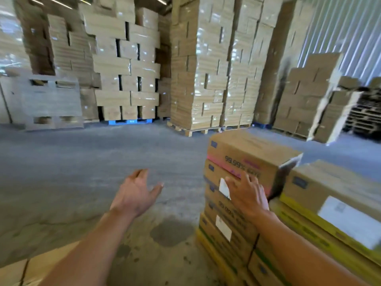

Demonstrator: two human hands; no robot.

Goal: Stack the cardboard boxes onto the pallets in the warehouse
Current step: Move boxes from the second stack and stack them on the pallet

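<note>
The right hand [248,195] is pressing flat, fingers spread, against the near face of the pink-banded box [249,157], fingertips lying on the pink stripe and the blurred "99.99%" print, gripping nothing. The left hand [135,193] is hanging in the air to the left of that box, palm turned inward, fingers loosely wide, touching nothing. That pink-banded box is sitting on top of a short stack [224,219] of like cartons with white labels and green and yellow bands lower down; its top face is plain brown card, its right end showing dark where it is overhanging. Just right of it and a little lower, a yellow-banded box [329,195] with a large white label is lying alongside, a narrow gap between the two. Left of the pink-banded box the grey concrete floor [82,162] is running wide and bare, stained with dark patches near the stack's foot. Beyond the box, tall wrapped towers of cartons [212,65] are standing on wooden pallets [195,131], with a blue pallet [129,121] further left under another tower and a corrugated metal wall [342,27] at the far right. A pale carton corner [24,269] is showing at bottom left.
</note>
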